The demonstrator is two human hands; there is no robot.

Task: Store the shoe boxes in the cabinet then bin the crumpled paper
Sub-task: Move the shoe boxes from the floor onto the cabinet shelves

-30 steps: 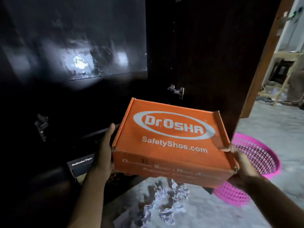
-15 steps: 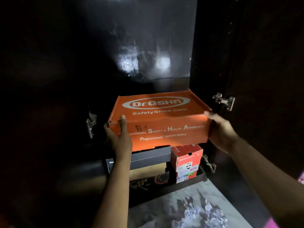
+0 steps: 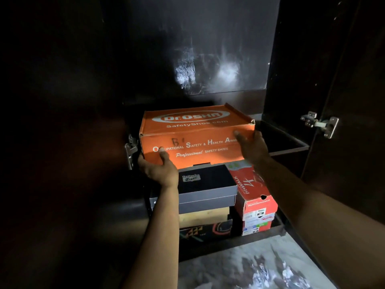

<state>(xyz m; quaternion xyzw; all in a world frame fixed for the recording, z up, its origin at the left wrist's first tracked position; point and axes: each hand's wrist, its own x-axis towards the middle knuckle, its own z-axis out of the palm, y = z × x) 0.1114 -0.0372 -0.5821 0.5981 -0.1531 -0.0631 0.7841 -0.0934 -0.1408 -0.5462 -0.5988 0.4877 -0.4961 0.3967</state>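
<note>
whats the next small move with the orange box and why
Probably push the orange box a little deeper, then let go. It sits over the grey box and red box, with the left hand and right hand on its front.

Orange shoe box [image 3: 195, 140] with white lettering, dark grey box [image 3: 206, 184], red box [image 3: 253, 188]
</note>
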